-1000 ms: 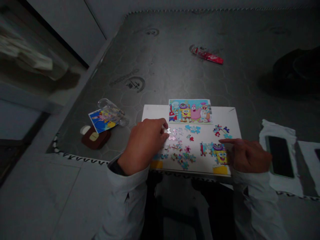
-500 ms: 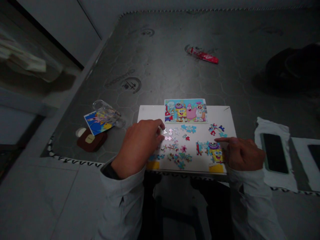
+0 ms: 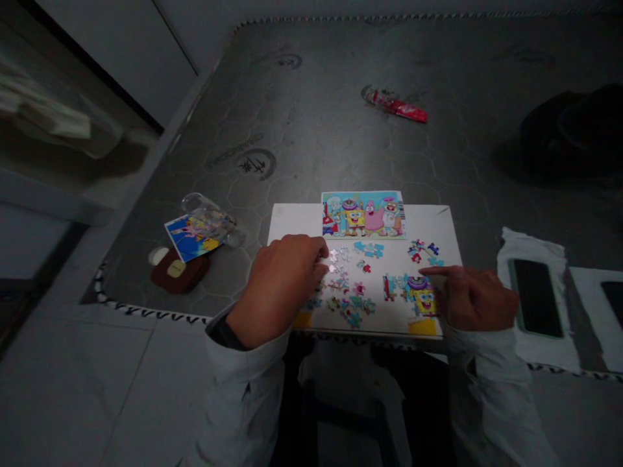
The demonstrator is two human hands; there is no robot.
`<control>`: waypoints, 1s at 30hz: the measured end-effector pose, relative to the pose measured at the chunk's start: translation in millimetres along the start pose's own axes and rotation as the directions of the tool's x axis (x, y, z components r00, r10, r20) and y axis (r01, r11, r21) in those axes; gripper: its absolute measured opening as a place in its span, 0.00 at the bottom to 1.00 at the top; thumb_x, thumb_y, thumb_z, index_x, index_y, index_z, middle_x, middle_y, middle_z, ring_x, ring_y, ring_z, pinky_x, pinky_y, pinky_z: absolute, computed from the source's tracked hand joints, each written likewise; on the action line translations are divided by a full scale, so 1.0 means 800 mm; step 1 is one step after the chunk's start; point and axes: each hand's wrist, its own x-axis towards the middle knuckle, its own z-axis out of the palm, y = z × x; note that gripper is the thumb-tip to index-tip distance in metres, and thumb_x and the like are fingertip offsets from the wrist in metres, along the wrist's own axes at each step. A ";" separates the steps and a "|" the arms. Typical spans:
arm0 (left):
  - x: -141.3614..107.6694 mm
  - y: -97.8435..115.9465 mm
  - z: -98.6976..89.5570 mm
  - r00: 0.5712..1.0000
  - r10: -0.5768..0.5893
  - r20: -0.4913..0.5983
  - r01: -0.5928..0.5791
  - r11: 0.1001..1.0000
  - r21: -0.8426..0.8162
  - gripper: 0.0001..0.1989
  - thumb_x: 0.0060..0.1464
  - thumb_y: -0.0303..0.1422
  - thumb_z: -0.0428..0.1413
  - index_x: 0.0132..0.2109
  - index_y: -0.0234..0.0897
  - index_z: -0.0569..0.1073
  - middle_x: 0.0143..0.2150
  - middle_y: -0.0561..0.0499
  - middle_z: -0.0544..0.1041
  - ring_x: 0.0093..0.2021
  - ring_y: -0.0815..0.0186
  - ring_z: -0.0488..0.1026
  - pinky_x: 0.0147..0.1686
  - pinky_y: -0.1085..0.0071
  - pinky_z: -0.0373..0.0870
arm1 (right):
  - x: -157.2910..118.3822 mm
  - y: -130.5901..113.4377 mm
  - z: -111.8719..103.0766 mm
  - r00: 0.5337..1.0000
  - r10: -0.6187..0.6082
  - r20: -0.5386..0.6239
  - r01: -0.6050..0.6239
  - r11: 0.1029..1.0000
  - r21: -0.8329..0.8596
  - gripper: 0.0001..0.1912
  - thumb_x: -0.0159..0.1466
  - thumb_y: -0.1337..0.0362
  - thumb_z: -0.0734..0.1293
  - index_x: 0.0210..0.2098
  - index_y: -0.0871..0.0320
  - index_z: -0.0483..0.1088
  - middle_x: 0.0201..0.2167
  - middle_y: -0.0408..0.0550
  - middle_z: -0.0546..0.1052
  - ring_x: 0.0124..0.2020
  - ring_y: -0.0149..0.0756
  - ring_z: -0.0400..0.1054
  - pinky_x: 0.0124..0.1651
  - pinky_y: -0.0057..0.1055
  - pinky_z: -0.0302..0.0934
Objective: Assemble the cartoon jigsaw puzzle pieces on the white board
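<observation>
Over the left part of a white board (image 3: 292, 219) is my left hand (image 3: 287, 279), its thumb and index finger a little apart beside loose puzzle pieces (image 3: 333, 259); I see nothing between them. My right hand (image 3: 474, 298) is at the board's right edge, index finger stretched out above a partly joined puzzle section (image 3: 421, 298) with a yellow character. The other right fingers are curled, with nothing visible in them. A picture card (image 3: 372, 217) lies at the board's top. More pieces (image 3: 353, 308) are scattered near the bottom, and a small blue group (image 3: 368, 249) lies below the card.
A brown case (image 3: 179, 271), a blue picture card (image 3: 187, 241) and a clear plastic bottle-like item (image 3: 209, 214) are on the left. Phones (image 3: 538, 298) rest on white cloths at the right. A red wrapper (image 3: 399, 109) and a dark object (image 3: 569, 133) are farther back.
My left hand has moved slightly to the right, now covering pieces that showed before. My right hand has hardly moved, its index finger still stretched out.
</observation>
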 end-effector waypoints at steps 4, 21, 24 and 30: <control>-0.001 -0.001 0.000 1.000 -0.004 0.001 0.004 1.000 0.002 0.10 0.65 0.35 0.63 0.52 0.45 0.84 0.50 0.46 0.87 0.48 0.54 0.82 0.47 0.63 0.73 | 0.001 -0.008 -0.002 1.000 0.027 -0.005 -0.027 0.999 -0.021 0.28 0.80 0.60 0.55 0.39 0.55 0.86 0.20 0.43 0.76 0.24 0.34 0.69 0.35 0.37 0.54; -0.003 0.005 -0.006 0.998 -0.042 0.049 0.041 0.999 0.006 0.08 0.64 0.32 0.61 0.45 0.45 0.87 0.48 0.46 0.87 0.49 0.51 0.82 0.46 0.60 0.73 | 0.002 -0.009 0.000 0.999 0.023 -0.029 -0.022 1.000 0.016 0.28 0.80 0.61 0.56 0.39 0.57 0.86 0.17 0.42 0.73 0.22 0.33 0.68 0.36 0.37 0.56; -0.002 0.004 -0.006 0.998 -0.036 0.047 0.036 0.999 0.006 0.08 0.63 0.32 0.63 0.47 0.45 0.86 0.48 0.47 0.87 0.50 0.51 0.82 0.46 0.60 0.72 | 0.002 -0.010 0.000 0.999 0.033 -0.026 -0.033 0.999 0.000 0.29 0.80 0.60 0.55 0.38 0.58 0.86 0.16 0.42 0.72 0.21 0.33 0.67 0.35 0.36 0.56; 0.003 -0.001 -0.001 0.997 -0.013 0.078 0.013 1.000 0.001 0.07 0.63 0.34 0.63 0.46 0.46 0.86 0.47 0.49 0.87 0.48 0.52 0.82 0.44 0.61 0.71 | -0.001 -0.001 0.000 0.994 0.093 0.050 -0.095 0.994 0.049 0.30 0.81 0.56 0.54 0.39 0.55 0.86 0.17 0.45 0.74 0.22 0.37 0.69 0.34 0.38 0.55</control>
